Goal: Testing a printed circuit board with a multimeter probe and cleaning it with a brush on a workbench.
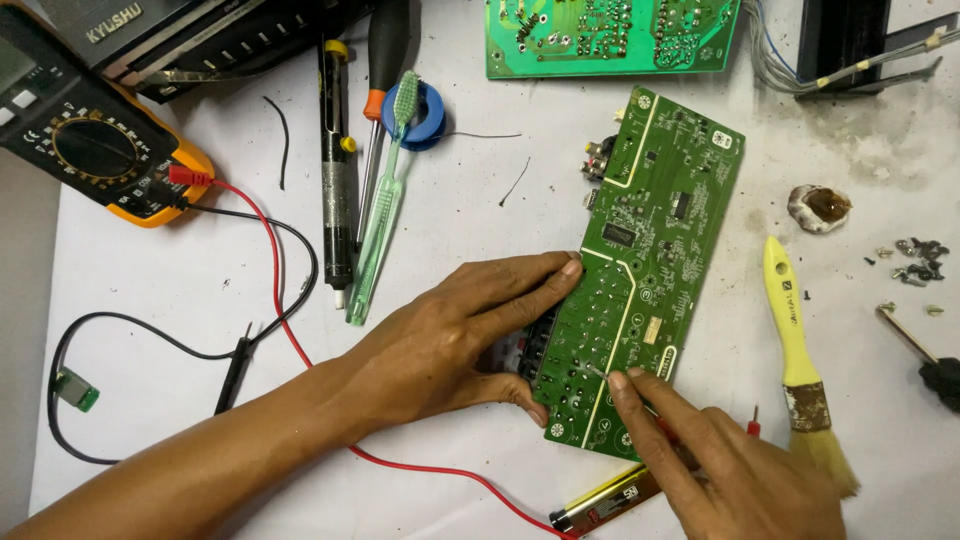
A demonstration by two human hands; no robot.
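A long green circuit board (655,240) lies solder side up and tilted on the white table. My left hand (460,340) grips its left edge, with the fingers along the upper side and the thumb at the lower corner. My right hand (725,470) pinches a red test probe (600,372), and the metal tip touches a solder point near the board's lower end. The probe's red wire (275,270) runs back to an orange and black multimeter (90,135) at the top left. The black probe (235,372) lies loose on the table to the left of my forearm.
A second green board (610,35) lies at the top. A desoldering pump (338,160), a screwdriver (382,70), a green toothbrush (385,200) and a blue solder reel (430,112) lie upper left. A yellow brush (795,340), a rosin lump (820,208) and loose screws (920,262) sit right. A yellow-black battery (600,505) lies below.
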